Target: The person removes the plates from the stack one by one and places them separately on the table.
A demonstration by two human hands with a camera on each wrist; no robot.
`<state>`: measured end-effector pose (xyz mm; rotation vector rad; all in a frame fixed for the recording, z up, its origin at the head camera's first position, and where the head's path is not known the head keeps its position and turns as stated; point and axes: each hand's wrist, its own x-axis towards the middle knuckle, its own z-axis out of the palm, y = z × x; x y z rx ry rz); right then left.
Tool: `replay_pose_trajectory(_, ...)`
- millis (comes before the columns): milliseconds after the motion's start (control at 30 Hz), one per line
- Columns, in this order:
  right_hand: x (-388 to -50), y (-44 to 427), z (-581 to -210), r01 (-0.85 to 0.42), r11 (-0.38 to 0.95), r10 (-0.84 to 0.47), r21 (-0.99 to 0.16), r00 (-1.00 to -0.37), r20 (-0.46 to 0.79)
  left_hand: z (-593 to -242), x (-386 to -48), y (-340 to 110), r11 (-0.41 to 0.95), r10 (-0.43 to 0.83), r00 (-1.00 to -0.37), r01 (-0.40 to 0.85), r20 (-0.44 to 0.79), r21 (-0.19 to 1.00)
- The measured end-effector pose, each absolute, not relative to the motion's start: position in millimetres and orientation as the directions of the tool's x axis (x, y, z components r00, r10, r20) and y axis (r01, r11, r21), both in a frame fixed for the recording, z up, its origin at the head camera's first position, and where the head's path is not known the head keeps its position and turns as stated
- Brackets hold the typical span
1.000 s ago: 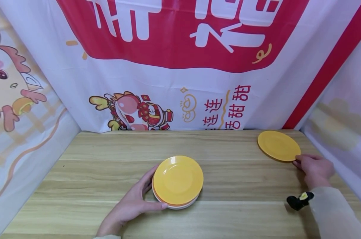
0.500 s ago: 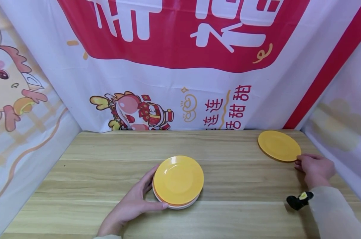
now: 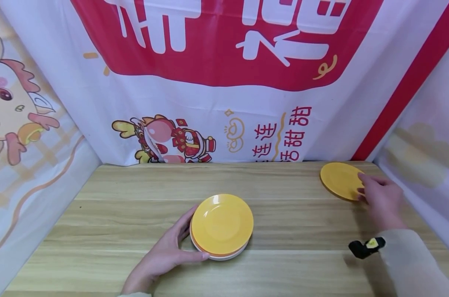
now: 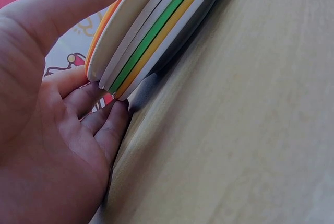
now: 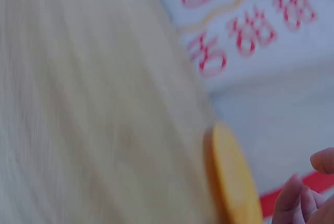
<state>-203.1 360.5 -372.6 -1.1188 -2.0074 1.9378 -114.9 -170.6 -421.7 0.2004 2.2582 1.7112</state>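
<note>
thumb and fingers of the right hand [image 3: 383,199] stand loosely apart with a gap between them, and they have hold of nothing that i can see. half a second ago their tips were at the right-hand rim of the single round yellow plate [image 3: 337,181]; now the hand has come off that rim and shifted inward, so in the head view it covers the plate's right side. the blurred right wrist view shows the fingers clear of the plate. the plate itself has not moved: it lies flat at the far right corner of the pale wood-grain table [image 3: 291,255], near the white cloth with red printing [image 3: 194,97] behind.

the left hand [image 3: 166,249] is just as it was, curled round the near left side of the stack of round, glossy plates [image 3: 222,225], thumb at the near rim, fingers at the left. yellow tops the stack; the left wrist view shows orange, white, green and yellow edges below one another.

what this means, as i judge it: the single yellow plate is placed and let go, well apart from the others, leaving the right hand free while the left steadies the stack.
</note>
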Motion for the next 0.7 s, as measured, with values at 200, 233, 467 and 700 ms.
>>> replay_pose_trajectory(200,-207,314,-347,0.327,-0.017,0.516,-0.945,-0.807,-0.289,-422,-114,-171,0.280,0.288,-0.945,-0.075,-0.158,0.957)
replay_pose_trajectory(233,-207,307,-344,0.335,0.010,0.503,-0.942,-0.816,-0.285,-422,-114,-171,0.278,0.290,-0.944,-0.072,-0.156,0.958)
replay_pose_trajectory(467,-197,261,-330,0.325,0.205,0.407,-0.923,-0.886,-0.221,-422,-113,-171,0.258,0.309,-0.942,-0.048,-0.130,0.965)
replay_pose_trajectory(700,-185,229,-328,0.265,0.226,0.296,-0.937,-0.936,-0.194,-422,-114,-171,0.251,0.310,-0.941,-0.054,-0.134,0.966)
